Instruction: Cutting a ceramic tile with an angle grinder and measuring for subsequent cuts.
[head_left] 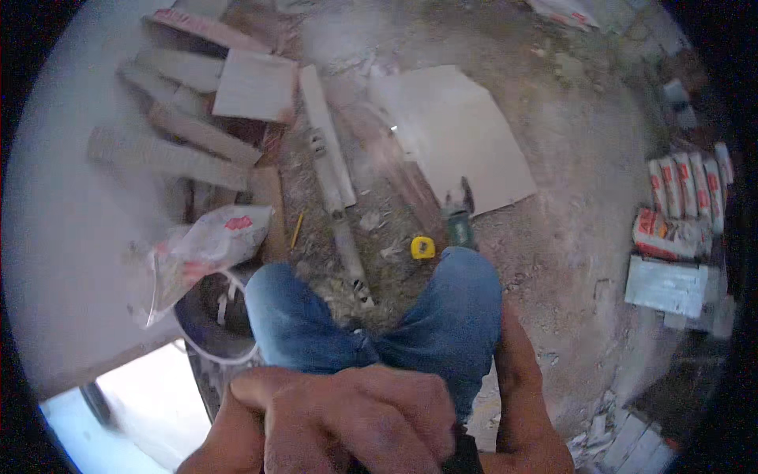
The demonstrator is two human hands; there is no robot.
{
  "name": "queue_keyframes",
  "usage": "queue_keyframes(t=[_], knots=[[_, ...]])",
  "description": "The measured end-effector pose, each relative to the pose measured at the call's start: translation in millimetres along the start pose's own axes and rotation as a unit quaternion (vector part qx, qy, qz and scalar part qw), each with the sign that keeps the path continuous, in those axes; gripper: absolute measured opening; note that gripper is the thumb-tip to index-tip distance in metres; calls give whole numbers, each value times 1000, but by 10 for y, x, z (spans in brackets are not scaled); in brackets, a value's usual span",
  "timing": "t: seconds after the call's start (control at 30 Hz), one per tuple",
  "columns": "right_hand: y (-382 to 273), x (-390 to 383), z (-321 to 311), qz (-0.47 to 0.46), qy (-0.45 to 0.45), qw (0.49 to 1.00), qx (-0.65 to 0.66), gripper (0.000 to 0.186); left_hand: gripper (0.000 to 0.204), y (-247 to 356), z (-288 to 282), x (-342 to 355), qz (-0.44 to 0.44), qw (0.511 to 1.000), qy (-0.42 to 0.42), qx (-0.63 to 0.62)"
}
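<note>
My left hand [347, 419] is raised very near the camera at the lower middle. Its fingers are bent and closed, and whatever they hold, if anything, is hidden. My right forearm [521, 379] runs alongside my right thigh. The right hand itself does not show. Beyond my jeans-clad knees, a yellow tape measure [422, 247] lies on the ground. A green power tool [459, 225] is by my right knee, its front end at the edge of a pale flat board [474, 134]. Between my knees and the far side stretches a long spirit level [333, 209].
Bucket [209, 312] beside my left knee, with a plastic bag [213, 245] above it. A yellow pencil [297, 231] lies nearby. Stacked boards and a pale square panel [254, 87] stand along the left wall. Several red-and-white bags [679, 186] line the right. Rubble covers the floor.
</note>
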State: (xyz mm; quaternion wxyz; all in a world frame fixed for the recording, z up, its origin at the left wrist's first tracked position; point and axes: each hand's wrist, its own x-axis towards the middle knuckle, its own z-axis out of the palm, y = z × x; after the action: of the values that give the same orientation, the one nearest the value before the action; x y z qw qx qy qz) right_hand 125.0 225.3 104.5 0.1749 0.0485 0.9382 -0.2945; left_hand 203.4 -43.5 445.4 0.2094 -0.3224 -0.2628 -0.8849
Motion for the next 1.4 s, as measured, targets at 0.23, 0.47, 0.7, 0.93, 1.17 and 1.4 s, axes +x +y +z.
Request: queue_keyframes(t=[0.23,0.47,0.7,0.93,1.17,1.4], knots=[[-69,251,31,-50,-35,998,-21,61,18,-4,146,207,32,997,66,12],[228,800,-9,-144,-39,985,-83,60,37,180,552,388,-18,929,366,44],[-10,1303,-219,-24,-97,974,205,56,49,-225,395,-250,-87,968,200,-123],[-241,1188,-301,-11,-83,958,275,52,52,-91,256,-117,-220,965,83,-117],[-259,1062,-435,-72,-29,986,145,60,67,92,-223,228,-422,895,-107,97],[358,1349,-142,-164,-56,978,116,62,47,2,117,489,-250,967,-49,21]])
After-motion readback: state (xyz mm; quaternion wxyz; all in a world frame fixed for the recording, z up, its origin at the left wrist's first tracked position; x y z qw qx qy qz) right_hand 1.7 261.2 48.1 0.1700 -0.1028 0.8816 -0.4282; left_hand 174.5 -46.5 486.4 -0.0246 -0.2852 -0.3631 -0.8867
